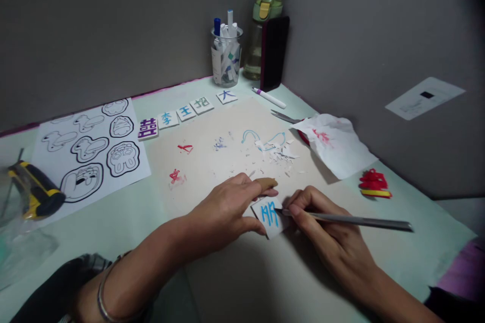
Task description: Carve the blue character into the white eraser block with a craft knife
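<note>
"Carving, I judge: the right hand [335, 239] pinches a slim metal tool [367, 221] pencil-fashion, its dark tip at the blue strokes [270, 214] on a white tile [276, 230]."

"Where's the tile, and what steadies it?"

"It lies on the beige mat [242, 282], well in from the far corner of the tabletop [113, 217]; the left hand [227, 204] grips it between thumb and fingers."

"And the next move?"

"Probably calls for short, light cuts along the blue strokes, with the left fingertips kept clear of the tool's path."
</note>
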A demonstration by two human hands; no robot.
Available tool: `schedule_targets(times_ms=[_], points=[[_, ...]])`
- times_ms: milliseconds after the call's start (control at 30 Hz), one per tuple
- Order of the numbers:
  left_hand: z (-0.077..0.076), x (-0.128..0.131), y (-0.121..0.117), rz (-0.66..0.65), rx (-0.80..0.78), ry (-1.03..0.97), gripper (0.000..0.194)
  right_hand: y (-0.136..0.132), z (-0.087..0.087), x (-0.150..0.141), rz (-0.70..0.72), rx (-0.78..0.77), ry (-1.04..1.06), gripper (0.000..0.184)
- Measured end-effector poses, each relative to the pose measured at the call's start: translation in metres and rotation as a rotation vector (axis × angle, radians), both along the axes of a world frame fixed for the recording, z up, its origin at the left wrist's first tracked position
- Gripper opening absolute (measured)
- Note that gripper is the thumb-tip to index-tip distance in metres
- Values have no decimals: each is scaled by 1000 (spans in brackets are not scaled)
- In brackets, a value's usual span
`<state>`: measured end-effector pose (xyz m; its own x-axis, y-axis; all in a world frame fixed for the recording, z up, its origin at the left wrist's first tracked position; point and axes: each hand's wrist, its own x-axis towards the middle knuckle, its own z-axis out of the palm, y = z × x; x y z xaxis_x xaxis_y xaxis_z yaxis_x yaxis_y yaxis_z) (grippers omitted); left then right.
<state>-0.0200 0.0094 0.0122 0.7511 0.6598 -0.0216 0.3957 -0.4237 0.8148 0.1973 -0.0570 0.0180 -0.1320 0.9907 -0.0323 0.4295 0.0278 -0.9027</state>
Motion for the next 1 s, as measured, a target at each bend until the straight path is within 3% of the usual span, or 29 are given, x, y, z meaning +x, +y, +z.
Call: schedule_targets(times_ms=[400,600,800,1000], points=[[0,3,-2,39,20,19,76,-1,-1,1,7,14,-36,29],[-1,5,-9,62,140,-20,76,-1,-1,-2,-48,42,-62,30],[5,-7,-4,-9,-17,-40,75,-3,-1,-3,-49,15,-58,32],[1,-6,-4,2,24,-40,69,-4,-1,-2,-45,44,-79,32]])
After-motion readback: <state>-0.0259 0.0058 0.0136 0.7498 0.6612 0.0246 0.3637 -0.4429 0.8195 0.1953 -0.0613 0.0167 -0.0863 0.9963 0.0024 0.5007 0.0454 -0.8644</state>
